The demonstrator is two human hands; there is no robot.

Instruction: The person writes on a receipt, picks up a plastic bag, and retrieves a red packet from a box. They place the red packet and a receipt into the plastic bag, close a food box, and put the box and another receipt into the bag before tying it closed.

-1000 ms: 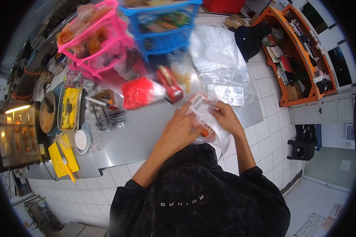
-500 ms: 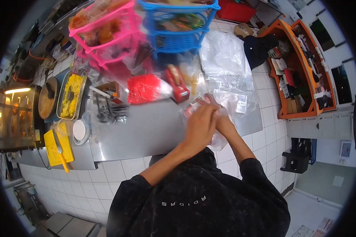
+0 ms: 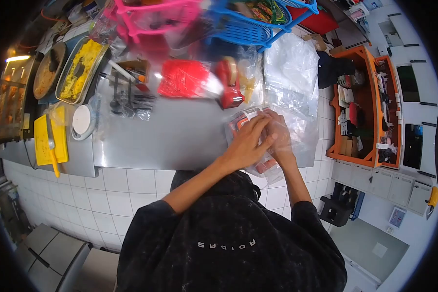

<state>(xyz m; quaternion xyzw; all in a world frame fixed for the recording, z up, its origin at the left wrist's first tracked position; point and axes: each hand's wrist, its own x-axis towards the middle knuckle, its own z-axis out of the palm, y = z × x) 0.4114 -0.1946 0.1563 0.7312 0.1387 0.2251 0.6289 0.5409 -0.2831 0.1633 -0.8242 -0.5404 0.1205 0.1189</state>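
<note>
A clear plastic bag [image 3: 232,127] with red and white printed contents lies at the front right part of the steel table [image 3: 155,141]. My left hand [image 3: 248,140] bends over the bag from the left, gripping it with the thumb pointing right. From the right, my right hand [image 3: 278,134] is closed on the same bag, its fingertips near my left fingers. Part of the bag hangs below my wrists past the table edge, with something reddish inside. Plastic and glare hide what exactly it contains. Just behind the hands stands a red tape dispenser [image 3: 231,90].
Stacked clear bags [image 3: 289,65] lie at the back right. A red packet [image 3: 182,79] sits left of the dispenser, below pink [image 3: 155,27] and blue baskets [image 3: 248,35]. Farther left are wrapped black utensils [image 3: 126,102], a tray of yellow food [image 3: 61,90] and a knife [image 3: 51,138] on a yellow board [image 3: 41,148].
The view has shifted, so the table appears lower left and the baskets higher. My left thumb has spread away from its fingers, and more of the bag's reddish lower part shows.
</note>
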